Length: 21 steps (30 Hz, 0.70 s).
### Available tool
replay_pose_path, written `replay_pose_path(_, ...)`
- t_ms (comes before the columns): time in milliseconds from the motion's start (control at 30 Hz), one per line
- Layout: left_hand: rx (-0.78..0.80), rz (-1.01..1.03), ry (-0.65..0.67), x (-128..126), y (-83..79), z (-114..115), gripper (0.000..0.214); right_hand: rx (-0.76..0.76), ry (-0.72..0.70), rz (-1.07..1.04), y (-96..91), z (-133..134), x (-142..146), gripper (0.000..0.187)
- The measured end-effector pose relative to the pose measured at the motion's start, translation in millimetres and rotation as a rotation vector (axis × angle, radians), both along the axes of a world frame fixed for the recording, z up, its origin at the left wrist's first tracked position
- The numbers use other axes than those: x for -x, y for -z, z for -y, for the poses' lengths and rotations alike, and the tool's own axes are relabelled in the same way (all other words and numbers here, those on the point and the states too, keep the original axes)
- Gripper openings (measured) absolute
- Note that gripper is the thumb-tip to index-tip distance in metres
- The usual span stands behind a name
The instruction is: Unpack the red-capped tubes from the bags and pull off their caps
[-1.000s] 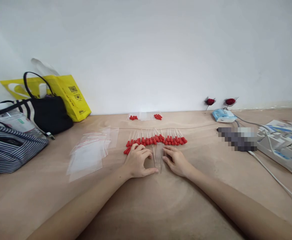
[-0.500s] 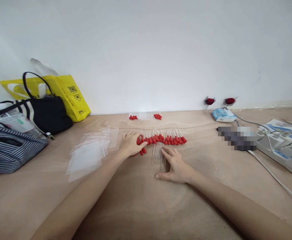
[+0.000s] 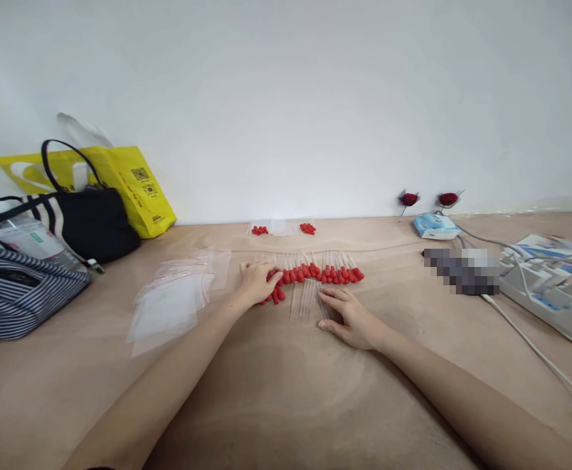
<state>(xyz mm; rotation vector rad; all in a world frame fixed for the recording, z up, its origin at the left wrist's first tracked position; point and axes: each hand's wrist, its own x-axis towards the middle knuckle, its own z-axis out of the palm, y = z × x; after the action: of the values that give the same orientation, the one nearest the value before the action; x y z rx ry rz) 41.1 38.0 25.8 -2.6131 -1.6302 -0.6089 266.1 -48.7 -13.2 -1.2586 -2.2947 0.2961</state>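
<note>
Droppers with red rubber bulbs and thin clear stems lie in a row across the table, stems pointing away from me. My left hand curls over the row's left end, thumb and forefinger closed around a red bulb; its other fingers partly hide what lies beneath. A few more red bulbs show just below that hand. In front of the row, several clear thin tubes point toward me. Beside them on the right, my right hand rests with fingers apart, its fingertips near the rightmost tubes.
Clear zip bags lie fanned out to the left. At the wall is a bag with red bulbs. Handbags and a yellow bag stand far left. On the right are a blue packet, a power strip and cables.
My right hand has shifted slightly right, its thumb drawing closer to the fingers. The clear tubes are spread more apart. My left thumb has drawn in toward its forefinger.
</note>
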Motion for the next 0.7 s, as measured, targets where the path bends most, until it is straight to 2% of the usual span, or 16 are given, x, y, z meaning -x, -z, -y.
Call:
replay_pose_path(133,-0.106,0.120,-0.028,5,0.2,12,0.016,-0.018,-0.013,-0.005,1.2,1,0,0.052)
replay_pose_path(300,-0.273,0.211,0.038,17,3.5,38,0.017,-0.020,0.014,-0.017,6.1,-3,2,0.053)
replay_pose_path(433,-0.275,0.250,0.121,22,12.5,57,0.017,-0.034,0.045,-0.053,9.9,-7,3,0.050)
replay_pose_path(567,-0.263,0.265,0.235,23,22.3,66,0.018,-0.076,0.053,-0.148,9.4,-7,2,0.049)
replay_pose_path(700,-0.277,0.211,0.302,21,23.9,67,0.018,-0.222,0.143,-0.301,1.3,-3,0,0.051)
